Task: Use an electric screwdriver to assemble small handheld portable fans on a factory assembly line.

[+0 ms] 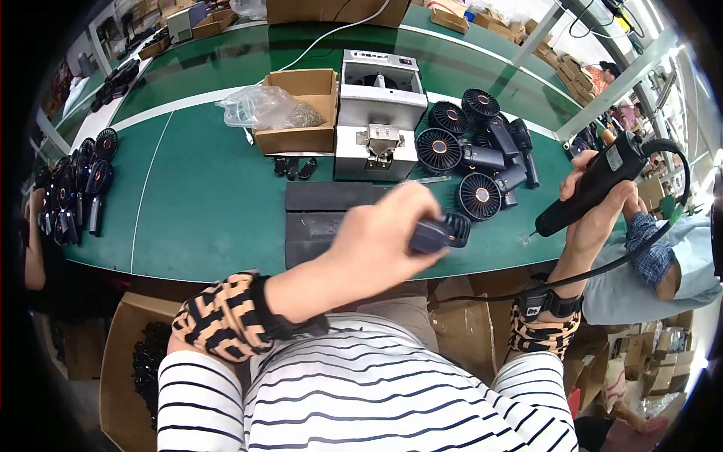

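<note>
My left hand (376, 235) is closed around a dark handheld fan (431, 236), holding it over the right side of a black mat (310, 232). The hand is slightly blurred, and its fingers hide part of the fan. Farther right, my right hand (606, 197) grips a black electric screwdriver (595, 183). Its thin bit points down and left, and a cable curves from its upper end. Between the hands, toward the back, lies a pile of dark handheld fans (479, 157) with round grilles.
Behind the mat stands a grey screw feeder (376, 113). Beside it, a cardboard box (297, 141) holds small metal pieces and a plastic bag (260, 108). Small black parts (294, 168) lie before the box. More fans (78, 184) are heaped far left. A person (655, 256) sits at right.
</note>
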`<state>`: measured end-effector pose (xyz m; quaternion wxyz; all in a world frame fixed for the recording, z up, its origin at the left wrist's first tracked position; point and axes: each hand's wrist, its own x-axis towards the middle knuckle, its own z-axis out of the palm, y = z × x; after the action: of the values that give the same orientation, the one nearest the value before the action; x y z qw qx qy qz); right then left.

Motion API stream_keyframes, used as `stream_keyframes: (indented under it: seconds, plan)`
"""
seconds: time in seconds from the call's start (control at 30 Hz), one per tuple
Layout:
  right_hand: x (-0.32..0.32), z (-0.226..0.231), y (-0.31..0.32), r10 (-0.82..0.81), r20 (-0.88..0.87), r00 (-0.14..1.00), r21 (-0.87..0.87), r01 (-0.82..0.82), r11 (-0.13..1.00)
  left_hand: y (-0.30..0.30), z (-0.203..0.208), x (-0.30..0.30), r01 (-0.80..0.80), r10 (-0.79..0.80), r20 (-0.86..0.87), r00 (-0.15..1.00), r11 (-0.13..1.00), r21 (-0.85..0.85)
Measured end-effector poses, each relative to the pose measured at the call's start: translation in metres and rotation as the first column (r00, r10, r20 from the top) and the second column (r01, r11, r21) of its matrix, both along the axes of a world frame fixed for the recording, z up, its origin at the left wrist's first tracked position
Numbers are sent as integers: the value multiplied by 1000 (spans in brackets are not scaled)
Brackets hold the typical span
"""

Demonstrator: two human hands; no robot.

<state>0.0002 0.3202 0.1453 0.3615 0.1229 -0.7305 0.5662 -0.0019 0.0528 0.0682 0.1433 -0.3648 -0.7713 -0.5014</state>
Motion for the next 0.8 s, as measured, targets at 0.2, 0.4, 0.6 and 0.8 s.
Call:
stream_keyframes:
  seconds: [0.2,0.4,0.6,0.8]
  plan:
    - [-35,-17,-47,190,-36,981,-44,-192,980,-78,-32,-14,-245,208,476,854,969,17]
    - [-85,-13,-129,460,-91,883,-90,-468,879,-83,-54,-8,-163,186,20,982,902,-399]
    - [-112,-20,-169,503,-177,846,-67,-520,852,-72,-64,-12,-249,244,-60,968,907,-339]
    - [-122,-33,-175,477,-164,863,-66,-492,868,-71,-66,-11,-260,250,-75,965,889,-377]
